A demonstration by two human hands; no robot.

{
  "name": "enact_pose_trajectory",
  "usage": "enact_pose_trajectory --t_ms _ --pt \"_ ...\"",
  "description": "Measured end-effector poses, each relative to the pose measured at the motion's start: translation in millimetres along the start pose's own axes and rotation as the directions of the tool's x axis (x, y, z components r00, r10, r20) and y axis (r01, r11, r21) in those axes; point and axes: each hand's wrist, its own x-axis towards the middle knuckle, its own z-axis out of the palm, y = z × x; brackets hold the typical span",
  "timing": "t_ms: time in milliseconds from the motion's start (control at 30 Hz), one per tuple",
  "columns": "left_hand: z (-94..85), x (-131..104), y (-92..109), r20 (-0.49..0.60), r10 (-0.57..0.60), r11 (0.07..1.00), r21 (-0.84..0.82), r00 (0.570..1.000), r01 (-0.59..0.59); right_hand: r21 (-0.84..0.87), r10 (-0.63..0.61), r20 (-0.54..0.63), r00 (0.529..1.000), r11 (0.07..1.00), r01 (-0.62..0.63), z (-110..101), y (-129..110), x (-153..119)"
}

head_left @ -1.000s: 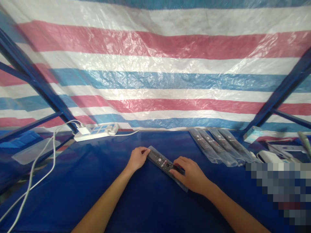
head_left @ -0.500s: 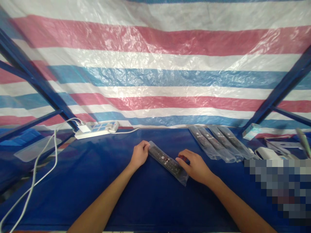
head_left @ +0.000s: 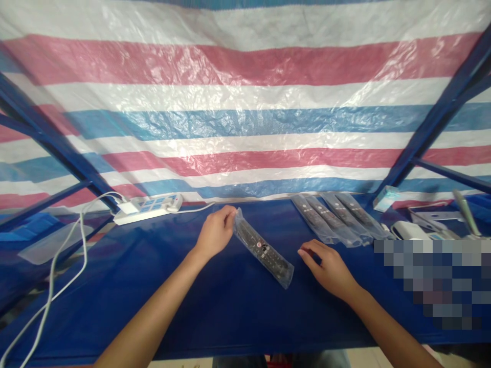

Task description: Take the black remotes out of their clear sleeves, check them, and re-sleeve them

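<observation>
Leftmost, some blue bins (head_left: 32, 228) and a flat, translucent plastic piece (head_left: 49, 246) sit beyond looping white cables (head_left: 50, 286), smooth and rounded. Next comes a glossy white power strip (head_left: 140, 216) with blue socket panels, at the back of the smooth, dark blue table (head_left: 184, 317). Behind it hangs a crinkled, shiny tarp (head_left: 245, 122) in red, white and blue stripes.

The left hand (head_left: 215, 235) is closed in a pinch on the upper left end of a thin, clear plastic sleeve (head_left: 287, 280). Inside lies 1 long, black remote control (head_left: 270, 255) with small buttons, slanting down to the right over the middle of the table. The remote control looks fully inside; whether the sleeve is sealed, I cannot tell. Just beside its lower end, the right hand (head_left: 332, 268) is half open, fingers loosely curled, with nothing visible in its grasp.

Farther back and right, 4 bagged remotes (head_left: 326, 217) lie side by side at a slant, their soft film wrinkled at the near ends. To their right are a small, pale, boxy carton (head_left: 385, 198), a rounded white device (head_left: 410, 231) and a slim, greyish tool (head_left: 466, 212). A pixelated patch hides whatever lies below these.
</observation>
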Motion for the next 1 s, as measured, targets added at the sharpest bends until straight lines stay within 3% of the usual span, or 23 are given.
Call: enact_pose_trajectory --t_ms 267,467,600,800,900,1000 --pt "-29.7 15.1 57.2 0.070 0.077 0.986 0.140 0.995 -0.086 0.017 0.026 -0.018 0.999 1.000 -0.026 0.8 1.5 -9.9" --pt "-44.7 22.0 85.0 0.064 0.082 0.967 0.237 0.995 -0.095 -0.025 -0.015 0.064 0.998 1.000 0.016 -2.6 -6.5 -13.3" --pt "-55.0 25.6 98.5 0.027 0.086 0.948 0.306 0.996 -0.090 -0.176 -0.015 0.128 0.992 0.984 0.037 3.7 -13.1 -19.5" --pt "-70.3 29.6 117.9 0.021 0.147 0.922 0.359 0.989 -0.144 -0.284 -0.067 0.106 0.992 0.954 0.094 20.8 -19.6 -21.2" --pt "-90.4 32.6 121.3 -0.037 0.193 0.931 0.324 0.980 -0.171 -0.254 -0.048 0.138 0.989 0.964 0.082 17.2 -22.4 -18.4" --pt "-122.5 35.6 109.3 -0.146 0.202 0.960 0.224 0.968 -0.167 -0.221 0.017 0.158 0.987 0.975 0.019 8.8 -21.2 -17.2"
